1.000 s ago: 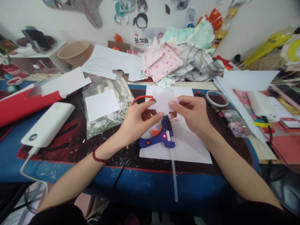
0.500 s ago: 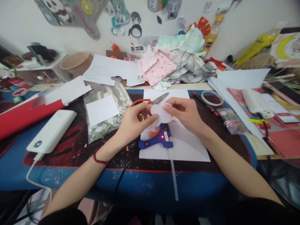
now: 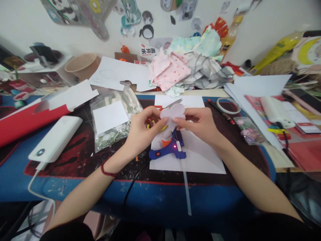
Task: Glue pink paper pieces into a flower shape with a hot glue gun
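Observation:
Between my hands I hold up a white paper cutout (image 3: 173,112) with rounded, petal-like lobes. My left hand (image 3: 147,129) pinches its lower left edge between thumb and fingers. At its right side my right hand (image 3: 199,124) grips it, thumb in front and fingers behind. Just below lies a blue glue gun (image 3: 168,150) with a lit red light, its clear glue stick (image 3: 186,192) reaching over the desk edge. Behind the cutout, scissors (image 3: 174,103) with orange handles are partly hidden. White paper (image 3: 205,157) lies under the glue gun.
A plastic bag of white and green craft pieces (image 3: 110,134) lies left of my hands, near a white power bank (image 3: 56,139). On the right are a marker (image 3: 222,112), a tape roll (image 3: 228,105) and a small bag of beads (image 3: 248,130). Crumpled cloth (image 3: 173,68) is heaped behind.
The paper cutout has been turned in my fingers and now stands more upright, with its lobes showing at the top. My right hand has shifted slightly lower on it.

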Action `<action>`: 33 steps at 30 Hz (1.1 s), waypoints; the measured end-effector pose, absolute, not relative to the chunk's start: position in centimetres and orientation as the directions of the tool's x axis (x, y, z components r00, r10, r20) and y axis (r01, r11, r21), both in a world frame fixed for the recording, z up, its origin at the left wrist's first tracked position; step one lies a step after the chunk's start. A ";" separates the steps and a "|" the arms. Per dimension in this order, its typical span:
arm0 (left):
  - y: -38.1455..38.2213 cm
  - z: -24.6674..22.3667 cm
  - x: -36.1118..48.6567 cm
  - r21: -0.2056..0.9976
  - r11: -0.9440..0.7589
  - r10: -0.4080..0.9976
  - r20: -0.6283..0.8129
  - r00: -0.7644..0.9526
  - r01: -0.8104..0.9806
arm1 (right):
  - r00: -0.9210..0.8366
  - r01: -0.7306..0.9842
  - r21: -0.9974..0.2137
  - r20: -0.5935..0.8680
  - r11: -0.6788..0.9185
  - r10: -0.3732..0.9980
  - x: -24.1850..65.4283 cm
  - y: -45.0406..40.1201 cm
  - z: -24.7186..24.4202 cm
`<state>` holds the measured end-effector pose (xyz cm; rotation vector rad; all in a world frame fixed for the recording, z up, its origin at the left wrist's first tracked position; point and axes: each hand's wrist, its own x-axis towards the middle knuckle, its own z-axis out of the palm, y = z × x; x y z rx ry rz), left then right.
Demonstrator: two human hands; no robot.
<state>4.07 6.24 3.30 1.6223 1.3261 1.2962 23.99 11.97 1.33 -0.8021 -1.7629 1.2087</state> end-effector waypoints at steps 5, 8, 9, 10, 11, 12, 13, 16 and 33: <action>6.3 2.8 4.0 0.928 -0.277 0.954 0.297 -0.046 0.248 | -0.379 -0.037 -0.962 0.265 0.272 0.887 24.0 12.2 2.0; 6.4 2.4 3.9 0.935 -0.298 0.943 0.319 -0.092 0.190 | -0.438 -0.056 -0.978 0.204 0.200 0.875 24.0 12.3 2.1; 6.4 2.3 3.8 0.937 -0.305 0.939 0.326 -0.110 0.173 | -0.469 -0.050 -0.982 0.184 0.183 0.863 23.9 12.2 2.1; 6.4 2.2 3.8 0.937 -0.311 0.935 0.332 -0.127 0.156 | -0.489 -0.044 -0.984 0.171 0.171 0.855 23.9 12.2 2.1; 6.5 2.2 3.7 0.938 -0.318 0.930 0.337 -0.144 0.141 | -0.491 -0.046 -0.985 0.168 0.168 0.855 23.9 12.3 2.1; 6.5 2.2 3.7 0.937 -0.324 0.925 0.343 -0.163 0.128 | -0.476 -0.057 -0.983 0.181 0.175 0.861 24.0 12.4 2.0; 6.5 2.2 3.6 0.937 -0.330 0.920 0.347 -0.182 0.116 | -0.444 -0.074 -0.979 0.205 0.192 0.872 24.2 12.6 2.0; 6.7 2.3 3.5 0.936 -0.345 0.910 0.352 -0.220 0.070 | -0.269 -0.097 -0.962 0.273 0.256 0.924 25.1 13.6 1.7; 5.9 3.5 2.9 -0.344 -0.592 0.236 0.791 0.565 0.729 | -0.611 -0.034 -0.930 0.308 0.365 0.729 24.3 11.4 2.3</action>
